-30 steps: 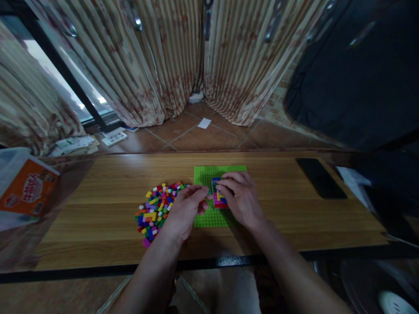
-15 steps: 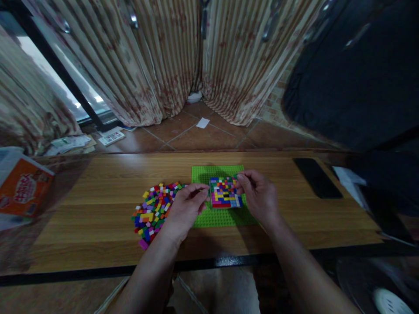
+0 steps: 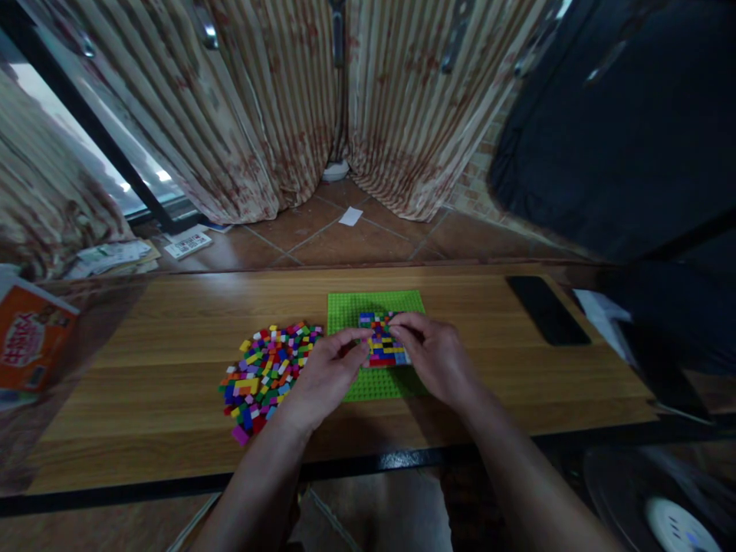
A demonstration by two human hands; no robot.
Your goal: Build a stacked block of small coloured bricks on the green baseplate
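Observation:
A green studded baseplate [image 3: 345,305] lies on the wooden table. On it sits a many-coloured patch of small toy bricks [image 3: 384,356], partly covered by my fingers. My left hand [image 3: 333,369] reaches over the patch's left side, thumb and forefinger closed together near its middle. From the right, my right hand [image 3: 435,354] holds its thumb and forefinger in a pinch over the upper part of the patch. Anything between either set of fingertips is too small to make out. A heap of loose toy bricks [image 3: 269,372] spreads to the left of the baseplate, beside my left hand.
A black phone-like slab [image 3: 547,310] lies on the right of the wooden table [image 3: 172,337]. White paper [image 3: 601,314] is at the table's right end. An orange package [image 3: 34,337] stands at the far left. Curtains [image 3: 287,115] hang behind.
My right hand has moved left, from the patch's right edge to over its upper part. My left fingertips have come slightly further over the patch. The view has shifted a little.

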